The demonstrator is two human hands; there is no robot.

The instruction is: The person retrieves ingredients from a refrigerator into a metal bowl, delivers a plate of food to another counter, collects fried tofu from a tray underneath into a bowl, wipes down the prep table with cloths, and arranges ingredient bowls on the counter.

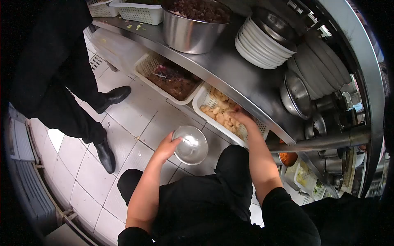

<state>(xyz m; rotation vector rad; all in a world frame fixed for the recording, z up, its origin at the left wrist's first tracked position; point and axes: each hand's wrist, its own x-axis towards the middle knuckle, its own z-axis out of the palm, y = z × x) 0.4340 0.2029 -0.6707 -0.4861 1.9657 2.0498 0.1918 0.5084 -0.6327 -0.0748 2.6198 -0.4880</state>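
Observation:
My left hand grips the rim of a shiny metal bowl, thumb over the edge, and holds it above the tiled floor. No food shows inside the bowl. My right hand reaches down into a white plastic basket under the steel counter. Pale yellowish food slices lie in that basket, and my right fingers are among them, mostly hidden, so their grip does not show.
Left of it, another white basket holds dark brown food. On the steel counter stand a large pot, stacked white plates and metal bowls. A person in black trousers stands at left.

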